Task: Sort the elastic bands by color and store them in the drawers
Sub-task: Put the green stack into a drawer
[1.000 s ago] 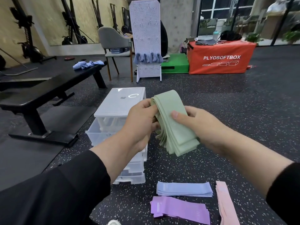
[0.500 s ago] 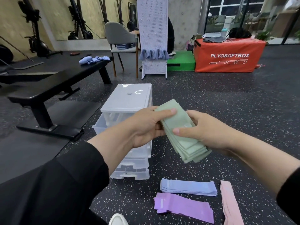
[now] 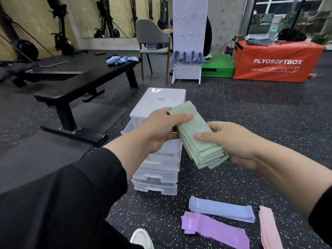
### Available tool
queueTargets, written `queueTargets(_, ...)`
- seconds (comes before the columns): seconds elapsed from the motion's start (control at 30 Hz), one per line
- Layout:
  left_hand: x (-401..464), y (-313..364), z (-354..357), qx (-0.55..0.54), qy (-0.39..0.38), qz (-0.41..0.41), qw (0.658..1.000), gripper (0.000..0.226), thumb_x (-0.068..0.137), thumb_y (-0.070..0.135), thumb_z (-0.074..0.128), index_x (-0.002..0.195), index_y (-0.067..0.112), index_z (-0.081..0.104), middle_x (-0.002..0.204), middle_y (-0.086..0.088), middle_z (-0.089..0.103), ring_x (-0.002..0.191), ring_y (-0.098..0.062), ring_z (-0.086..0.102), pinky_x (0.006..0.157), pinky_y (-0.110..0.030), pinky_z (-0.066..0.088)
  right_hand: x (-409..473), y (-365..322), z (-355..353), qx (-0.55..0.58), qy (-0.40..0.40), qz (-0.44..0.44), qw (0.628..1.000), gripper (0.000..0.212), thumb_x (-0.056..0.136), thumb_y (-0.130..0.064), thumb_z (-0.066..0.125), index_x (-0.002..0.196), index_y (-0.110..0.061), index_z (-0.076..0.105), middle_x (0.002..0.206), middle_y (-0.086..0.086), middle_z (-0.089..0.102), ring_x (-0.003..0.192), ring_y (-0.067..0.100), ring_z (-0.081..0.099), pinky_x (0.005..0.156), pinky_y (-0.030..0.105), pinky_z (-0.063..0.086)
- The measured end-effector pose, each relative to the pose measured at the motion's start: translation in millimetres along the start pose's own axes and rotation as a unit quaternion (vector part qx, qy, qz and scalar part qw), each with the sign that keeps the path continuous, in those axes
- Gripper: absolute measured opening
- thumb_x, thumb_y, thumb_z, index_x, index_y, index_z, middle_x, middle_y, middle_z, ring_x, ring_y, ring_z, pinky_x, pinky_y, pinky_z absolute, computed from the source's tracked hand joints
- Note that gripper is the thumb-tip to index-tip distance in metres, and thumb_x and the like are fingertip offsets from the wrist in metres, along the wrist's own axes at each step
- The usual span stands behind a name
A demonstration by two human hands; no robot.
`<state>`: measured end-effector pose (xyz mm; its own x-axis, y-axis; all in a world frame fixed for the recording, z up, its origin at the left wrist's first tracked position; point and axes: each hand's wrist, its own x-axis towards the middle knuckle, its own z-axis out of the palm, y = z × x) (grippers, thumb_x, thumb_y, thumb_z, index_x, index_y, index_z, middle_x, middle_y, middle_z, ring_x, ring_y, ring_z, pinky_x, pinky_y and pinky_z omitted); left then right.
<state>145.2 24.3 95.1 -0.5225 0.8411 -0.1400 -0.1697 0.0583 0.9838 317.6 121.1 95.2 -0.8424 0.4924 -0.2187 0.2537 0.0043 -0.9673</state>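
Observation:
A stack of green elastic bands [image 3: 197, 139] lies flat between both hands, above the clear plastic drawer unit [image 3: 158, 103]. My left hand [image 3: 161, 128] grips the stack's far end, thumb across the top. My right hand [image 3: 231, 141] holds the near end from the right side, thumb on top. On the floor lie a blue stack [image 3: 222, 209], a purple stack [image 3: 215, 229] and a pink stack [image 3: 267, 229]. One upper drawer [image 3: 128, 130] of the unit stands pulled out to the left, behind my left hand.
A black bench [image 3: 79, 87] with blue cloths stands to the left. Behind the drawers are a grey chair [image 3: 152, 38], a white pegboard stand [image 3: 188, 42], a green pad [image 3: 217, 65] and an orange plyo box [image 3: 276, 62]. A white shoe tip [image 3: 142, 239] shows at the bottom.
The green stack has turned from hanging folded over my left hand to lying flat and lower, with both thumbs now on top of it.

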Motion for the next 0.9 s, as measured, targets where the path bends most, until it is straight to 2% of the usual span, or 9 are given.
queueTargets(0.2,11.0,9.3,-39.7,-0.026,0.031,0.003,0.999,0.039,0.092,0.018,0.074,0.126,0.004,0.064,0.122,-0.017,0.072,0.098,-0.026,0.072,0.080,-0.038,0.063,46.9,-18.7,24.7,0.013,-0.020,-0.002,1.000,0.022,0.091,-0.022,0.072,0.111,-0.013,0.072,0.096,0.013,0.077,0.077,0.021,0.072,0.061,0.031,0.057)
queueTargets(0.3,24.0,11.8,-69.4,-0.006,0.019,-0.035,0.999,0.051,0.091,0.044,0.072,0.130,0.011,0.065,0.122,-0.012,0.072,0.104,-0.026,0.071,0.086,-0.042,0.062,72.4,-22.6,30.1,-0.014,-0.011,0.002,1.000,0.022,0.090,-0.020,0.073,0.109,-0.011,0.071,0.094,0.014,0.077,0.073,0.020,0.070,0.058,0.029,0.056)
queueTargets(0.37,33.0,5.2,-97.8,0.025,0.070,-0.057,0.996,0.066,0.086,0.064,0.068,0.133,0.019,0.061,0.121,-0.006,0.069,0.105,-0.024,0.071,0.085,-0.042,0.061,89.3,-23.6,28.2,-0.040,-0.006,0.013,0.999,0.023,0.089,-0.021,0.074,0.110,-0.010,0.071,0.091,0.013,0.077,0.071,0.020,0.069,0.057,0.029,0.055)
queueTargets(0.43,39.4,-15.8,-126.7,0.074,0.167,-0.047,0.982,0.053,0.091,0.060,0.064,0.123,0.017,0.062,0.114,-0.004,0.069,0.092,-0.021,0.070,0.079,-0.038,0.060,104.7,-22.8,22.8,-0.075,-0.002,0.026,0.997,0.024,0.088,-0.022,0.074,0.110,-0.010,0.071,0.088,0.012,0.076,0.068,0.020,0.068,0.055,0.030,0.055)
queueTargets(0.53,47.0,-68.0,-164.3,0.283,0.263,0.025,0.922,0.021,0.098,0.034,0.059,0.096,0.015,0.067,0.093,-0.004,0.068,0.078,-0.024,0.062,0.073,-0.035,0.050,124.3,-20.6,12.5,-0.161,0.018,0.044,0.986,0.022,0.089,-0.022,0.074,0.108,-0.013,0.071,0.088,0.016,0.075,0.061,0.017,0.066,0.046,0.026,0.050)
queueTargets(0.63,53.9,-123.5,-181.9,0.526,0.266,0.109,0.800,0.024,0.098,0.030,0.060,0.119,0.020,0.068,0.118,-0.004,0.065,0.102,-0.028,0.061,0.090,-0.044,0.048,141.7,-21.8,2.9,-0.211,0.008,0.052,0.976,0.018,0.089,-0.022,0.074,0.106,-0.017,0.073,0.095,0.019,0.076,0.066,0.020,0.066,0.051,0.027,0.049)
queueTargets(0.7,61.5,-145.7,-181.5,0.594,0.257,0.177,0.741,0.031,0.095,0.027,0.067,0.126,0.021,0.068,0.129,-0.005,0.063,0.116,-0.030,0.058,0.097,-0.051,0.042,155.1,-24.1,-2.0,-0.234,-0.001,0.050,0.971,0.016,0.088,-0.021,0.074,0.104,-0.017,0.074,0.092,0.016,0.077,0.066,0.019,0.067,0.050,0.026,0.049)
queueTargets(0.8,80.4,-158.4,-180.4,0.623,0.231,0.220,0.714,0.031,0.093,0.022,0.069,0.124,0.020,0.069,0.132,-0.005,0.064,0.124,-0.029,0.057,0.102,-0.051,0.034,182.3,-27.5,-4.3,-0.278,-0.018,0.051,0.959,0.018,0.086,-0.023,0.076,0.104,-0.018,0.074,0.086,0.012,0.077,0.062,0.018,0.070,0.047,0.025,0.050)
queueTargets(0.9,96.7,-166.0,-184.4,0.638,0.231,0.224,0.699,0.027,0.093,0.024,0.068,0.120,0.021,0.068,0.126,-0.001,0.066,0.125,-0.027,0.057,0.104,-0.051,0.029,210.7,-26.1,2.5,-0.300,-0.038,0.047,0.952,0.026,0.081,-0.029,0.081,0.106,-0.022,0.074,0.096,0.011,0.078,0.091,0.035,0.074,0.076,0.045,0.057)
